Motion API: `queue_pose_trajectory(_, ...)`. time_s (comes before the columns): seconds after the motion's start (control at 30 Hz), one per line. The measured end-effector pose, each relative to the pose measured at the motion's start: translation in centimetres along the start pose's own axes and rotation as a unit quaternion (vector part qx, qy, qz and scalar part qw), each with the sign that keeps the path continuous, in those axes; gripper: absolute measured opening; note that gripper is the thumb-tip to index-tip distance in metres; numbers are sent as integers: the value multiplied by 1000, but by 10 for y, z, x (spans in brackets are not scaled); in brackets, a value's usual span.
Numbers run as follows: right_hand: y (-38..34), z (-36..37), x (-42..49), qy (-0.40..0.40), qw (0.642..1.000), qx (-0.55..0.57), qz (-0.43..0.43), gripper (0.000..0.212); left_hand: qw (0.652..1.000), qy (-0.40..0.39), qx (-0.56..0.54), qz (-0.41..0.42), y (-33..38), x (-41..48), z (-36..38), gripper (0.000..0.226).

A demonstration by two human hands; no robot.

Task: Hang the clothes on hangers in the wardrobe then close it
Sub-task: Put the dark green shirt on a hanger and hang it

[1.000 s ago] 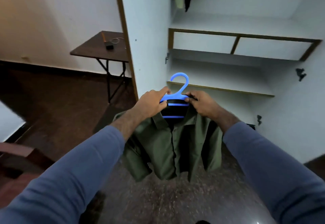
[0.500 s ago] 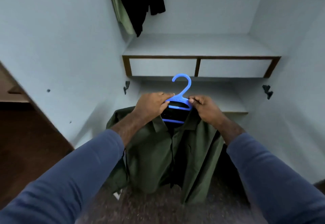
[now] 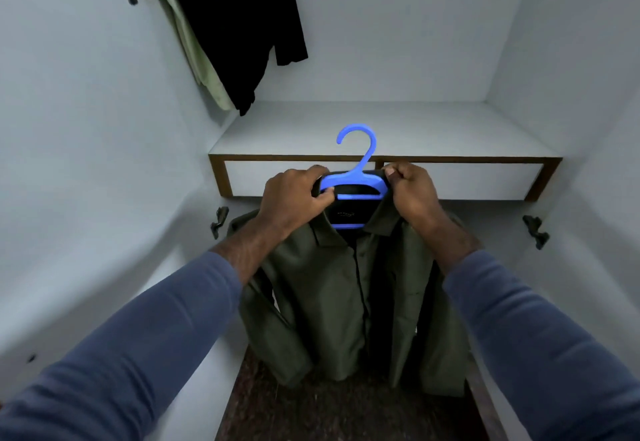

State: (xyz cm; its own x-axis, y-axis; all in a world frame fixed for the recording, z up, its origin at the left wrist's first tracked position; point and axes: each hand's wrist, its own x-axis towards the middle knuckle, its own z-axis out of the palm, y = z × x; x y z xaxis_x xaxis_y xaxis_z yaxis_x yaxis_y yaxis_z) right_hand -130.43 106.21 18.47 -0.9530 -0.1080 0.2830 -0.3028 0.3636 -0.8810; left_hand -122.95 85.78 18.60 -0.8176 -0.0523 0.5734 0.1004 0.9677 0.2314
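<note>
Brought in from the room outside a second ago, the olive shirt (image 3: 332, 285) on its blue hanger (image 3: 360, 181) now faces the open wardrobe (image 3: 398, 25), its hook rising between the two hands. A black garment (image 3: 242, 25) already hangs high above and left of them. The left hand (image 3: 294, 198) curls tightly around the hanger's left end and the right hand (image 3: 414, 195) pinches its right end with the collar; the lift to hang it likely comes next.
</note>
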Motion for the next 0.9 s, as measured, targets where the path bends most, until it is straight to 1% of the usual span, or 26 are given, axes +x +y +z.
queue_pose_trajectory(0.07, -3, 2, 25, 8, 1000, -3, -4, 27, 1000, 2, -7, -8, -8, 26, 6, 24)
queue_pose_trajectory(0.13, -13, 4, 53, -8, 999, 31, -10, 28, 1000, 13, -22, -11, -16, 57, 10, 23)
queue_pose_trajectory(0.23, -29, -11, 92, -80, 987, 139, -19, 37, 999, 16, -41, 2, -32, 105, 8, 23)
queue_pose_trajectory(0.27, -32, -18, 106, -110, 983, 146, -22, 34, 999, 18, -47, 11, -39, 124, 6, 26)
queue_pose_trajectory(0.3, -34, -22, 124, -131, 984, 113, -28, 28, 998, 23, -53, 21, -48, 146, 5, 29)
queue_pose_trajectory(0.33, -34, -25, 135, -149, 987, 48, -40, 22, 998, 28, -55, 30, -52, 158, 2, 32)
queue_pose_trajectory(0.37, -35, -25, 146, -154, 985, -45, -60, 16, 998, 32, -53, 32, -57, 172, 0, 35)
queue_pose_trajectory(0.4, -34, -20, 159, -149, 976, -134, -84, 12, 998, 35, -48, 30, -62, 186, -1, 36)
queue_pose_trajectory(0.43, -34, -13, 174, -135, 964, -199, -110, 13, 998, 35, -45, 22, -69, 202, 1, 36)
queue_pose_trajectory(0.47, -35, -6, 187, -113, 957, -231, -133, 15, 998, 29, -47, 13, -74, 214, 1, 35)
queue_pose_trajectory(0.53, -42, -1, 214, -77, 954, -235, -170, 17, 996, -1, -90, 6, -82, 238, -4, 39)
queue_pose_trajectory(0.6, -56, -3, 247, -54, 947, -243, -203, 18, 989, -45, -136, 18, -96, 263, -20, 46)
queue_pose_trajectory(0.67, -74, -8, 280, -43, 941, -248, -225, 19, 987, -97, -120, 37, -116, 282, -41, 34)
queue_pose_trajectory(0.7, -86, -11, 300, -38, 938, -248, -239, 19, 989, -106, -96, 36, -128, 294, -52, 28)
queue_pose_trajectory(0.8, -118, -23, 355, -24, 930, -244, -275, 19, 995, -84, -55, 11, -149, 329, -85, 28)
queue_pose_trajectory(0.9, -148, -28, 405, -13, 927, -217, -305, 22, 1000, -21, -5, 3, -139, 369, -117, 33)
